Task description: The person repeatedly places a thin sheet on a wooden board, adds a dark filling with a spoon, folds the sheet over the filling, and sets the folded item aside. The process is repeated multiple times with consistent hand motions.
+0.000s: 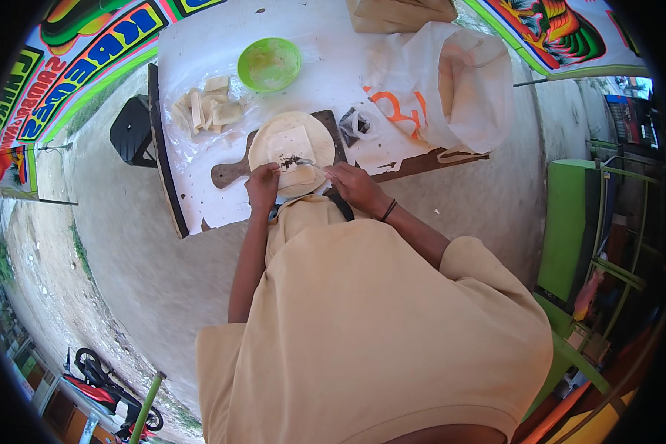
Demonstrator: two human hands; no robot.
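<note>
A round wooden board [229,175] with a handle lies at the table's near edge, and pale round flat wrappers [323,137] are stacked on it. On top is a square pale wrapper [292,140], its near part folded over, with dark crumbly filling [290,160] in the middle. My left hand [263,186] is closed, its fingertips pinching the square wrapper's left edge. My right hand [358,188] is closed on a small spoon [312,163] whose tip reaches the filling. The spoon's handle is mostly hidden by my fingers.
Several folded pale wrappers [213,108] lie on clear plastic at the left. Behind the board stands a green bowl [269,65]. To the right are a small bag of dark filling [357,124] and a big white plastic bag [429,89]. A black stool [131,132] stands left of the table.
</note>
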